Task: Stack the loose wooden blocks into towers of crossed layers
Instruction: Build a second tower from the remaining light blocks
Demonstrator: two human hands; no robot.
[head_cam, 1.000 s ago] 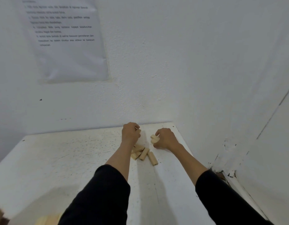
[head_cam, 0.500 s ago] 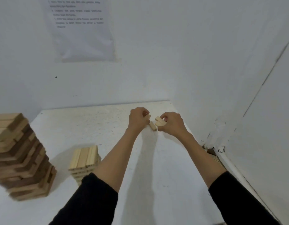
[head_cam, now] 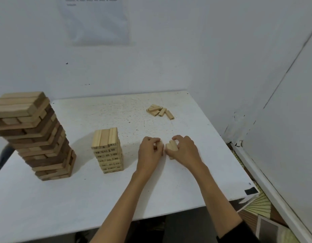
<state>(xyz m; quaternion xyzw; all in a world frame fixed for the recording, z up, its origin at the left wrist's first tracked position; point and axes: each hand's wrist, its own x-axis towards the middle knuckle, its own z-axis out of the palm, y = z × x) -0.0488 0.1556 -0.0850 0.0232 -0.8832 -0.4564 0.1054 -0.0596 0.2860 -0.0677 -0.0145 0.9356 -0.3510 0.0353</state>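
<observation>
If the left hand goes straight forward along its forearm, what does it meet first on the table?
The left hand would likely reach the loose blocks first; bare table lies between, though depth is unclear.

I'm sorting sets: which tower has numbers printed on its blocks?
The short pale tower nearest the left hand; the taller tower at far left mixes dark and light blocks, no numbers visible.
</observation>
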